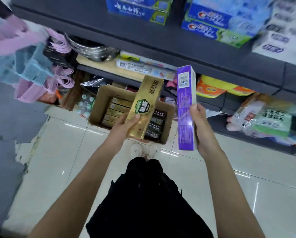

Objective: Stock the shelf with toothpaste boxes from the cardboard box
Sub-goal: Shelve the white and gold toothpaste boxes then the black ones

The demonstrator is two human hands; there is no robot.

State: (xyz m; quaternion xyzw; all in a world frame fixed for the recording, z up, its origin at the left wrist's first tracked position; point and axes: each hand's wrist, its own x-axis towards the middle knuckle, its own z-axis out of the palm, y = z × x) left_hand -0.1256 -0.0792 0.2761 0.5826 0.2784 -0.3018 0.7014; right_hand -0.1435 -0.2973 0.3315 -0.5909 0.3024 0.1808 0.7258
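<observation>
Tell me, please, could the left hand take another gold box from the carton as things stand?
Probably not: the left hand already grips a gold box, though the carton lies open below with nothing covering its gold boxes.

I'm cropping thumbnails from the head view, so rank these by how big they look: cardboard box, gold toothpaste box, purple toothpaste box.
1. cardboard box, though farther away and partly hidden
2. and 3. purple toothpaste box and gold toothpaste box: too alike to rank.
</observation>
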